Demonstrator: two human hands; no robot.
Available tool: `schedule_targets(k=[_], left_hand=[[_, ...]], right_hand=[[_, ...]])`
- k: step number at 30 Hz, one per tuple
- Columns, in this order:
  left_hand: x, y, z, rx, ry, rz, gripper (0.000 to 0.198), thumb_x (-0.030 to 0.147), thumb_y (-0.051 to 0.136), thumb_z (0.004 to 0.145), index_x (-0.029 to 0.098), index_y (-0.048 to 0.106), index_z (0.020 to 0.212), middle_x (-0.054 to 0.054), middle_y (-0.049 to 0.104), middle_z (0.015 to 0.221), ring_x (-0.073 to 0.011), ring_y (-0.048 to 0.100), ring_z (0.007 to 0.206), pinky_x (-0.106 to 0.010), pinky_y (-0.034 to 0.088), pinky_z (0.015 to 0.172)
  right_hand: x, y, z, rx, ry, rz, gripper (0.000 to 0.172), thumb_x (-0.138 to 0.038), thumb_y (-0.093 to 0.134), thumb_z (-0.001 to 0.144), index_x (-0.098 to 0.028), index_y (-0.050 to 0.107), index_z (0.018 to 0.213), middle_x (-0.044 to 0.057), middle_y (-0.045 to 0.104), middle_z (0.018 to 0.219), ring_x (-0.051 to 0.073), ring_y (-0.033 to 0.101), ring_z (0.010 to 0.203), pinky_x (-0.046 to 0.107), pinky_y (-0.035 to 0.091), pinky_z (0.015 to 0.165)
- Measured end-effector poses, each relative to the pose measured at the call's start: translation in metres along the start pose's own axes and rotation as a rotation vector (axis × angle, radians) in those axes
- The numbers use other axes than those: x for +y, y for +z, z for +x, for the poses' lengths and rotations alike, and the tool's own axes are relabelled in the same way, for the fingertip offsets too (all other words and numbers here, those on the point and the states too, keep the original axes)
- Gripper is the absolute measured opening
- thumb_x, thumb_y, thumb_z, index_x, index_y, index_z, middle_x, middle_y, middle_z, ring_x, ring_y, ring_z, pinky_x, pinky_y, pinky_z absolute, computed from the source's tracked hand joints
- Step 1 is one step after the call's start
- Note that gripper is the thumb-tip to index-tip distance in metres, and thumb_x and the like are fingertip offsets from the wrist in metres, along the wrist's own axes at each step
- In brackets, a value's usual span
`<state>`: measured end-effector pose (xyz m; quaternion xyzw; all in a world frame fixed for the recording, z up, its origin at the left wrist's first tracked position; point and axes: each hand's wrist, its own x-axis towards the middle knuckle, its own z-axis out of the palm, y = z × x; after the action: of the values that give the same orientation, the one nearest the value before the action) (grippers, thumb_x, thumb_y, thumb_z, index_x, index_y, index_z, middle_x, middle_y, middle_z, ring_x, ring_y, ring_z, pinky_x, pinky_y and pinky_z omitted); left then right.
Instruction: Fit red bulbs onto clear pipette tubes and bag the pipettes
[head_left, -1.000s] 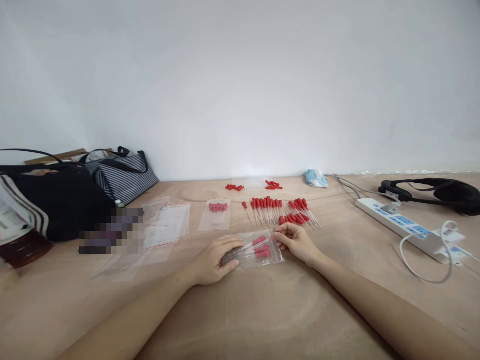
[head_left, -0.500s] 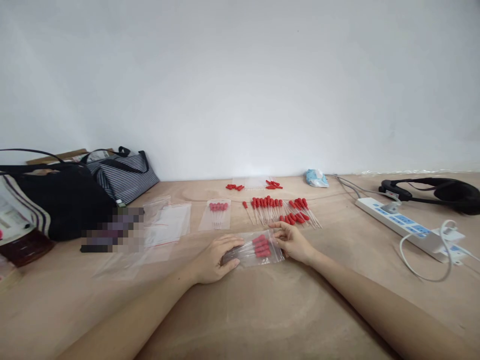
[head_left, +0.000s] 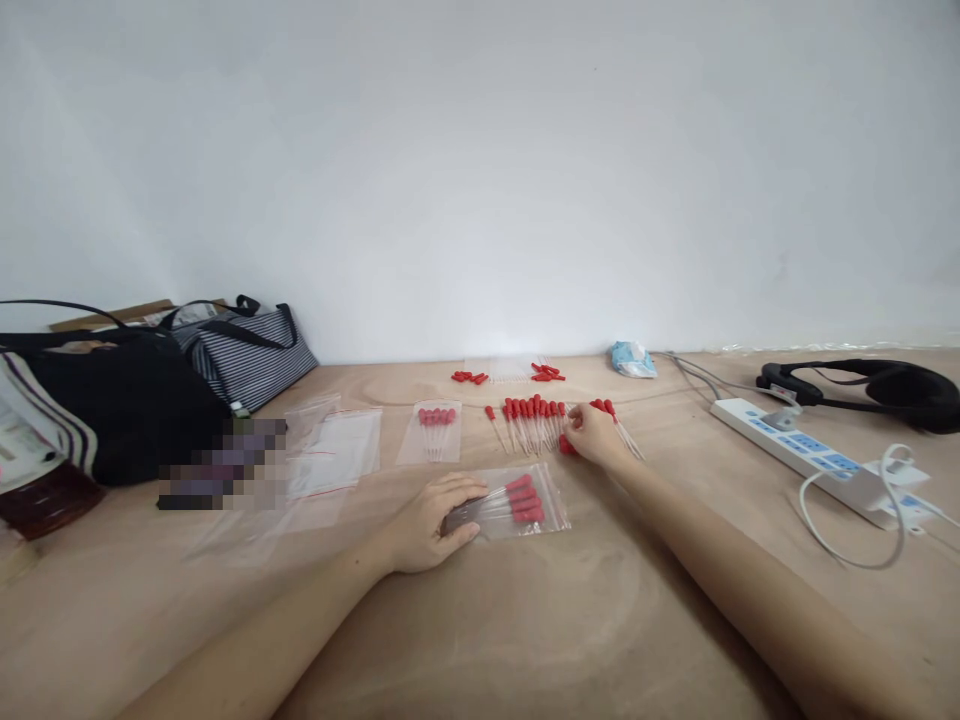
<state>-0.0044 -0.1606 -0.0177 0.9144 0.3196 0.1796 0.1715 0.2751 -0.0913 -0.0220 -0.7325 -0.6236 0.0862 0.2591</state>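
- I see a smooth, clear bag (head_left: pixel 553 510) flat on the wood-grained table (head_left: pixel 480 640), holding slender droppers (head_left: pixel 525 493) with bulbous red ends.
- The left hand (head_left: pixel 435 520) lies over its end, thumb and fingers parted.
- The right hand (head_left: pixel 591 434) curls among loose droppers (head_left: pixel 535 407); I cannot tell whether it grips one.

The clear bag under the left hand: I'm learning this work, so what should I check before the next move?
1. Left hand on the front bag: ok, it rests over the end away from the red bulbs.
2. Droppers in the front bag aligned: ok, red bulbs all toward the same end.
3. Front bag sealed: cannot tell.
4. Right hand at the loose droppers: ok, though whether it grips one, cannot tell.
5. Second filled bag apart from the front bag: ok.
6. Power strip clear of the right hand: ok.
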Motion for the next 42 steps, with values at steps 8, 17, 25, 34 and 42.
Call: schedule_targets(k=[8,17,25,34,42], left_hand=[[0.002,-0.001,0.000,-0.012,-0.005,-0.008,0.037,0.025,0.051,0.078,0.018,0.049,0.114,-0.007,0.053,0.119,-0.0212,0.043,0.114,-0.040,0.034,0.097],[-0.001,0.001,0.000,-0.001,-0.005,0.005,0.037,0.027,0.051,0.078,0.020,0.049,0.115,-0.006,0.052,0.120,-0.0210,0.043,0.115,-0.039,0.034,0.097],[0.000,0.000,-0.001,0.000,-0.011,-0.009,0.037,0.027,0.050,0.078,0.021,0.050,0.115,-0.005,0.053,0.119,-0.0211,0.043,0.114,-0.039,0.034,0.097],[0.002,-0.001,-0.001,-0.008,-0.025,-0.007,0.037,0.027,0.050,0.078,0.021,0.050,0.115,-0.005,0.053,0.120,-0.0217,0.043,0.115,-0.041,0.034,0.097],[0.003,-0.001,0.001,-0.014,-0.022,0.005,0.038,0.026,0.051,0.078,0.020,0.049,0.115,-0.006,0.052,0.121,-0.0214,0.042,0.115,-0.040,0.034,0.098]], right_hand=[[-0.018,0.011,0.024,-0.067,0.178,-0.091,0.031,-0.013,0.050,0.069,-0.007,0.051,0.100,0.020,0.059,0.095,0.029,0.058,0.089,0.035,0.044,0.067],[-0.025,-0.003,0.019,-0.080,0.119,-0.029,0.043,-0.006,0.044,0.072,0.002,0.037,0.114,0.023,0.057,0.092,0.027,0.057,0.089,0.032,0.043,0.067],[0.007,-0.006,-0.040,-0.002,-0.107,0.752,0.056,-0.024,0.041,0.078,-0.017,0.013,0.126,-0.005,0.046,0.064,0.011,0.050,0.047,0.024,0.043,0.047],[0.000,0.011,-0.071,-0.024,0.107,1.241,0.041,-0.034,0.055,0.070,-0.025,0.025,0.096,-0.006,0.051,0.064,0.014,0.058,0.052,0.033,0.052,0.055],[0.001,0.009,-0.073,-0.042,0.204,1.363,0.033,-0.030,0.056,0.070,-0.025,0.027,0.086,-0.005,0.056,0.062,0.015,0.061,0.055,0.034,0.053,0.058]])
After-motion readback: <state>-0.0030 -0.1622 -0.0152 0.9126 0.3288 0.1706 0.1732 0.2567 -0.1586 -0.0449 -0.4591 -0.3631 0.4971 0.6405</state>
